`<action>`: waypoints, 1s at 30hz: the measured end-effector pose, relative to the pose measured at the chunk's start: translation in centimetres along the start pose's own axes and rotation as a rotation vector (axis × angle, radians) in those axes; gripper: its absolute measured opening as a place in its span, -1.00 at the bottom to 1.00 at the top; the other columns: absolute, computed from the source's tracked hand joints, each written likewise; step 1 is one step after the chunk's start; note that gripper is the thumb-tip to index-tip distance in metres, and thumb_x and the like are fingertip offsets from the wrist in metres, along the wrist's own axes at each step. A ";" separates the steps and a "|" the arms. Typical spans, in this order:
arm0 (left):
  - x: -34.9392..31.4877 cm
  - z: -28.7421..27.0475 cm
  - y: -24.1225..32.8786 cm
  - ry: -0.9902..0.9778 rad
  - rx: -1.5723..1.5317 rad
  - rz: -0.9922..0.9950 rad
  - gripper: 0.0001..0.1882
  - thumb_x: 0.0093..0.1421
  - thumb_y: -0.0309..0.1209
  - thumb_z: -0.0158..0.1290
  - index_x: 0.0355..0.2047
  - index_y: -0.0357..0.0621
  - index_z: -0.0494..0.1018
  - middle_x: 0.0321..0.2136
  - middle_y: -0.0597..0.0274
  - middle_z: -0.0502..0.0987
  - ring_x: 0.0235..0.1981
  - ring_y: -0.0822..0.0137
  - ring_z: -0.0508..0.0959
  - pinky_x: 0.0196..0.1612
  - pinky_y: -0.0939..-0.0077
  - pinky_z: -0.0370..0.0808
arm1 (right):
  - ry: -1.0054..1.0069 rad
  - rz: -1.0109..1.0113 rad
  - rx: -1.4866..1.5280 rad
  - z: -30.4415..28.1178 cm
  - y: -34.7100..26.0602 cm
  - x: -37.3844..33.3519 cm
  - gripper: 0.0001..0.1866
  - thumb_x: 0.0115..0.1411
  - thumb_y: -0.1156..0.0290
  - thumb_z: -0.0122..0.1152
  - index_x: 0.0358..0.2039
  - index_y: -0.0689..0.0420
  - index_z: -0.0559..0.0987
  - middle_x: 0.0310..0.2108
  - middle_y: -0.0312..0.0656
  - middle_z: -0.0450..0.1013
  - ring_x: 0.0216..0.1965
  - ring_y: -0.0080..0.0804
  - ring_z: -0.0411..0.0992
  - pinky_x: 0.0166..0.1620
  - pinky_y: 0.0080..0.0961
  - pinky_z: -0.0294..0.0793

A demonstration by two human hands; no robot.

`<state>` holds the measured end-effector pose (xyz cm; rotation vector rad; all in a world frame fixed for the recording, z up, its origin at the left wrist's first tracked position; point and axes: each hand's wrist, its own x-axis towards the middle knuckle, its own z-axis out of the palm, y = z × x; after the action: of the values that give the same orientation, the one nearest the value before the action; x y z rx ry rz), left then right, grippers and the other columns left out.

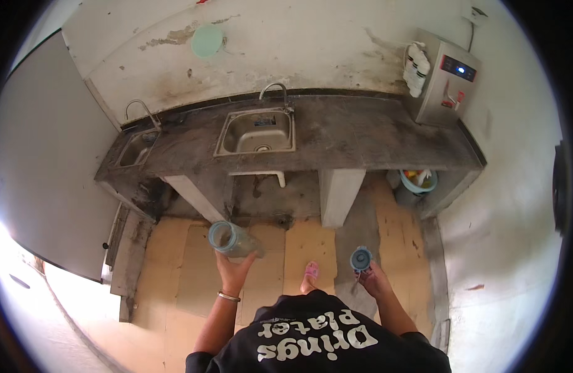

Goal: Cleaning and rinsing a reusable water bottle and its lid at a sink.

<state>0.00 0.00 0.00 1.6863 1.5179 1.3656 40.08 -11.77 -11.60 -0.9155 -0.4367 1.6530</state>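
My left hand [233, 275] is wrapped round a clear plastic bottle [242, 244] with a pale blue rim. The bottle is tilted, and its mouth shows uncovered. In my right hand [376, 282] is a round blue bottle lid [361, 259], held apart from the bottle with a dark ring showing on its face. Both hands are in front of my body, short of the counter and over the floor.
A dark counter [348, 133] spans the back, with a steel sink [261, 132] mid-left and a smaller sink [138, 148] farther left. A steel water dispenser [440, 87] stands at its right end. Beneath is a blue-rimmed bin [412, 194]. A concrete support [340, 198] stands below the counter.
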 end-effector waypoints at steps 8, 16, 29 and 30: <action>23.1 5.4 -3.8 0.171 -0.032 -0.011 -0.19 -0.18 -0.40 0.33 0.08 -0.24 0.17 -0.02 0.07 0.35 0.00 0.21 0.37 0.08 0.35 0.26 | 0.088 0.048 0.087 8.0 -13.7 27.4 -0.55 0.24 0.00 -0.03 0.00 0.03 0.39 -0.14 -0.29 0.42 -0.21 -0.35 0.37 -0.17 -0.34 0.35; 43.9 13.6 -10.3 0.001 -0.118 0.016 -0.20 -0.16 -0.39 0.33 0.07 -0.26 0.16 -0.04 0.06 0.35 0.00 0.21 0.37 0.05 0.32 0.30 | 0.385 -0.097 -0.185 9.5 -20.4 50.9 -0.64 0.18 0.04 0.12 -0.29 0.10 0.44 -0.36 -0.27 0.40 -0.48 -0.45 0.34 -0.50 -0.46 0.30; 64.3 26.7 -25.4 -0.467 -0.102 -0.258 -0.11 -0.21 -0.33 0.36 0.09 -0.32 0.13 -0.01 -0.01 0.34 0.06 0.18 0.35 0.09 0.37 0.29 | 0.990 -0.030 -0.905 12.6 -24.4 64.0 -0.46 0.20 0.05 0.04 -0.14 0.38 0.48 -0.20 0.04 0.46 -0.19 -0.15 0.45 -0.17 -0.37 0.40; 64.7 27.7 -26.4 -0.493 -0.110 -0.255 -0.10 -0.21 -0.34 0.36 0.10 -0.32 0.12 -0.01 0.00 0.34 0.06 0.18 0.35 0.10 0.38 0.28 | 1.018 -0.183 -1.178 12.5 -24.4 64.5 -0.46 0.21 0.05 0.02 -0.10 0.35 0.47 -0.13 0.06 0.43 -0.09 -0.07 0.40 -0.07 -0.32 0.35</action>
<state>5.30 74.23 -10.79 1.5498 1.2884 0.8088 42.81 58.18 -8.40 -2.3011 -0.7222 0.4540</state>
